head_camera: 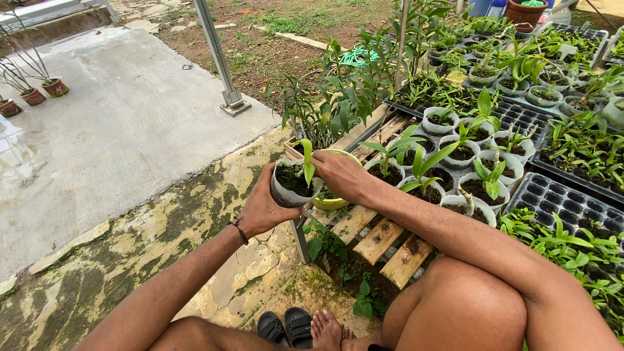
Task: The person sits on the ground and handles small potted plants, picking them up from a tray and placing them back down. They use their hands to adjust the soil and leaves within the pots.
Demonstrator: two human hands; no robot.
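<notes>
While the left hand (263, 211) cups the small grey plastic pot with its green seedling (294, 184), the right hand (341, 174), at three o'clock, presses soil; firm gently, keeping the stem upright.

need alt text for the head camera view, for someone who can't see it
A seated person's left hand holds a small grey pot with a green seedling, while the right hand rests on a yellow-green pot beside it. To the right, a slatted wooden bench carries rows of potted seedlings and black trays.
</notes>
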